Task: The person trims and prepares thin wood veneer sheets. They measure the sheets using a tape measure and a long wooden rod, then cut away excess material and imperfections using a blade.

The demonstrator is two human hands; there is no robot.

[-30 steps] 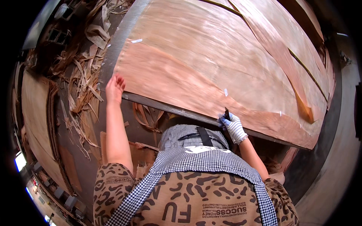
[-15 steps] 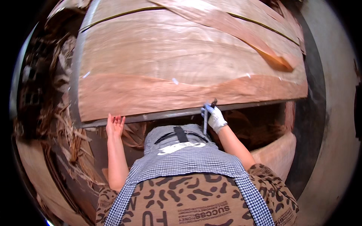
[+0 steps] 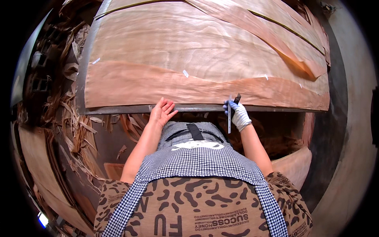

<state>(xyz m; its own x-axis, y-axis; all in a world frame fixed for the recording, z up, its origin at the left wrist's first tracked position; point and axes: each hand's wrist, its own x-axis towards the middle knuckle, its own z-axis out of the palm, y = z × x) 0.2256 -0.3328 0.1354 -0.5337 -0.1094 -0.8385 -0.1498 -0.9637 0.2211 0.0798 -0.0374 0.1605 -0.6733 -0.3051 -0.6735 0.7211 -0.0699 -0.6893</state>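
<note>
A broad sheet of pale wood veneer (image 3: 158, 35) lies in front of me, with a redder veneer strip (image 3: 130, 83) along its near side. Small pieces of white tape (image 3: 185, 73) sit along the wavy seam between them. My left hand (image 3: 161, 113) is bare, palm up and fingers apart, by the near edge, holding nothing. In a white glove with blue fingertips, my right hand (image 3: 239, 115) is closed at the same edge farther right. It grips a narrow pale strip (image 3: 229, 122) and a dark tool (image 3: 237, 98), whose exact kind I cannot make out.
A loose, curled veneer band (image 3: 272, 39) crosses the sheet's far right. Under the veneer, a dark board edge (image 3: 197, 108) faces me. Torn veneer scraps (image 3: 81, 134) litter the left floor, near stacked sheets (image 3: 43, 158). Another veneer piece (image 3: 294, 164) curves at lower right.
My left hand has slid right along the near edge, closer to my right hand. My right hand has shifted slightly right, still gripping the tool and strip. The view has moved a little.
</note>
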